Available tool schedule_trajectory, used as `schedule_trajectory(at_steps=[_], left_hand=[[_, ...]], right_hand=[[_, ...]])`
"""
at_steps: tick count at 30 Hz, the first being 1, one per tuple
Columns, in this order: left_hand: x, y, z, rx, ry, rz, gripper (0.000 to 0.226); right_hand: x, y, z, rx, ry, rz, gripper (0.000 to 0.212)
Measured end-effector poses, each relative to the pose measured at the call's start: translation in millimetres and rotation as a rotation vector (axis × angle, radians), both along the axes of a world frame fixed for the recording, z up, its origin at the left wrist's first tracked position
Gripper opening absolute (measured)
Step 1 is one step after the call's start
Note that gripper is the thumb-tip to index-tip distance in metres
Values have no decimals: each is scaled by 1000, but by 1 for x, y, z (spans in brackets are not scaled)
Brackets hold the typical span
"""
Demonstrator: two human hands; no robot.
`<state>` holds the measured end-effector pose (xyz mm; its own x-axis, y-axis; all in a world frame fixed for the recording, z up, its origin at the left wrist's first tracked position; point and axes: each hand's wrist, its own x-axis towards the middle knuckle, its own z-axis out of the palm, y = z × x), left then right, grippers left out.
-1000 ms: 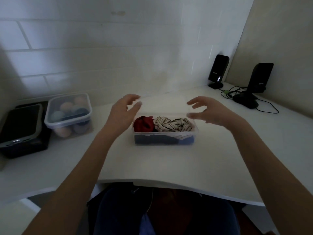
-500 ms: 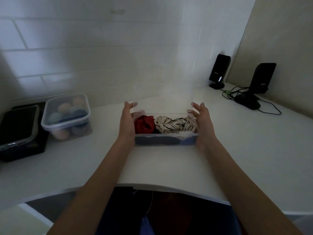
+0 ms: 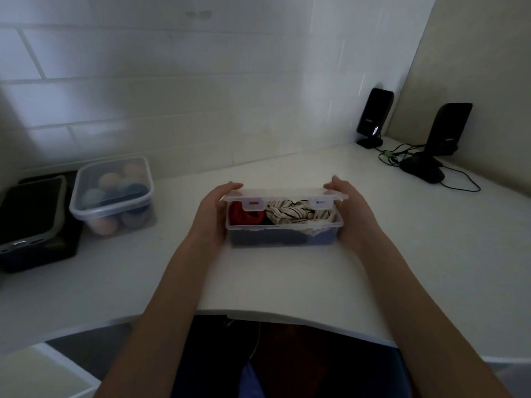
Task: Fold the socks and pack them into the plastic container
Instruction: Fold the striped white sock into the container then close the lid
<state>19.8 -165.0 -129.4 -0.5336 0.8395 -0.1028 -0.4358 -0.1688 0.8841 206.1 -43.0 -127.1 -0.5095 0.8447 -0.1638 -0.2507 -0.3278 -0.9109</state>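
Nearest us, past the curved front edge of the counter (image 3: pixel 143 282), our forearms reach in to the plastic container (image 3: pixel 284 235), which sits on the counter straight ahead. We have the left hand (image 3: pixel 214 215) on its left end and the right hand (image 3: pixel 349 214) on its right end, fingers curled over the ends of the lid (image 3: pixel 284 195) and clamped on it, thumbs low against the walls; we judge this two-sided grip is there to bring the lid down level. The lid hangs partly lowered, its front edge with two clasps raised above the rim. Inside lie the socks: a red bundle (image 3: pixel 244 216) at left, a striped bundle (image 3: pixel 298 215) at right with a bit spilling over the front rim, which could catch the lid, and dark ones beneath. Open counter surrounds the container on all sides. Farther left stand a lidded tub of balls (image 3: pixel 112 193) and a dark box (image 3: pixel 31 222); far right, near the wall, two speakers (image 3: pixel 373 116) and loose cables (image 3: pixel 459 182) lie well apart.
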Motion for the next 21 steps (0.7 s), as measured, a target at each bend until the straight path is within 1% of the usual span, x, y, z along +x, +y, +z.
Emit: schedule_trajectory(at_steps=[1,2,4,5,7,12,15,17,19,21], left_hand=[[-2,-3,0,-2,9,-18,15],[-5,-5,-1,-5,25,-43,20],[-8,-9,-4,-17,78,-109,40],[-8,-10,-5,-30,113,-138,51],[-8,-11,-7,-57,186,-145,60],[-8,-10,-9,-37,212,-110,61],[-7,-12,-12,-42,251,-94,56],[-6,-14,-15,-54,364,-70,48],[0,-16,-15,-76,550,-54,39],[7,-17,-15,-94,723,5,36]], right_hand=[[4,1,0,32,-7,38,18],[8,0,1,62,-10,73,18],[13,0,-1,106,-25,119,40],[15,0,-2,112,-36,130,45],[15,-2,-2,123,-66,122,47],[12,-7,-1,158,-98,111,46],[11,-9,-6,259,-199,54,40],[13,-10,-11,381,-302,31,37],[13,-10,-14,504,-396,7,36],[9,-11,-15,647,-466,-99,33]])
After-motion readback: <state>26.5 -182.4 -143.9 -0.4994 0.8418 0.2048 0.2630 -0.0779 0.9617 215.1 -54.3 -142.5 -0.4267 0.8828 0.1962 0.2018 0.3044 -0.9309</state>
